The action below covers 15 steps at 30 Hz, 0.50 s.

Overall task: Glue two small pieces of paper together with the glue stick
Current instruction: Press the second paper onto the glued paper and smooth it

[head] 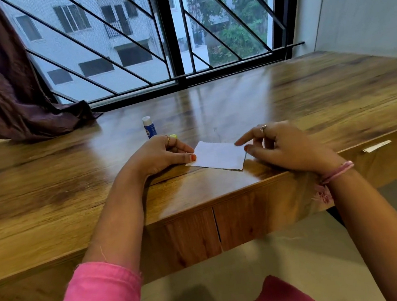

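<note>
Paper (217, 157) lies flat on the wooden surface (308, 96), close to its near edge, a small white sheet turned at a slight angle. Whether it is 1 piece or 2 stacked cannot be told, though a thin dark line shows along its near edge. The left hand (162, 155) rests on the surface at the sheet's left side, fingers loosely curled, with the thumb tip pressing down on the paper's left corner. The right hand (287, 146) is at the sheet's right side, its wrist on the surface edge; the forefinger is stretched out with its tip at the paper's far right corner, the thumb sits just beside the right edge, and the other fingers are bent and raised, gripping nothing. Behind the left hand stands the glue stick (149, 127), upright, blue with a white top, well clear of the paper. A small yellow-green thing (173, 136), partly hidden, peeks out just past the left hand's knuckles. A dark curtain (4, 84) hangs at the far left, its end lying on the surface.
</note>
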Tool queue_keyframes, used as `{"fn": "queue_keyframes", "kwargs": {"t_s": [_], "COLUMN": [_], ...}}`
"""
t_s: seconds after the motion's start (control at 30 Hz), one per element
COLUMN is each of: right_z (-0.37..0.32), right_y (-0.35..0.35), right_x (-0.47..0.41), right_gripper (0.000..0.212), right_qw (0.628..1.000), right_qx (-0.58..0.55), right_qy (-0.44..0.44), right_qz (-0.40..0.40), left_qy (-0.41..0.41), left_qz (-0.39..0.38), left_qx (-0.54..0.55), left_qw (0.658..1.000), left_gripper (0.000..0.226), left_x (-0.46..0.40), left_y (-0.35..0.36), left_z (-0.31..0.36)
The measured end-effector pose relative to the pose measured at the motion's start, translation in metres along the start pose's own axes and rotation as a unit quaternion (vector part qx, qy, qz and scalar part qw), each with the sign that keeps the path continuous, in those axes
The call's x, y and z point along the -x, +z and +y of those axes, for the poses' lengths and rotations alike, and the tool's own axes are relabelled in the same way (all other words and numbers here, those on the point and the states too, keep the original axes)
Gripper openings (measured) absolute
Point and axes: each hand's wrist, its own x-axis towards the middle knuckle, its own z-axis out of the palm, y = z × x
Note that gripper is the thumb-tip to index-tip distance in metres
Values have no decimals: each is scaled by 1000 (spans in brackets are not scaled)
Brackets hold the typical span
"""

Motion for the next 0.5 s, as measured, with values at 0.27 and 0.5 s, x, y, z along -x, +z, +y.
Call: {"fn": "queue_keyframes", "kwargs": {"t_s": [0.27,0.5], "right_z": [-9,-8], "right_y": [-1,1], "right_x": [12,12], "right_gripper": [31,36], "right_qw": [991,990], "right_qx": [84,99], "right_qy": [-69,-72], "right_qz": [-73,-77], "left_qy": [-5,3], "left_qz": [2,0], "left_qx": [0,10], "left_qw": [1000,1000], "left_gripper": [9,12], "left_x": [1,3], "left_y": [0,1], "left_z": [0,1]}}
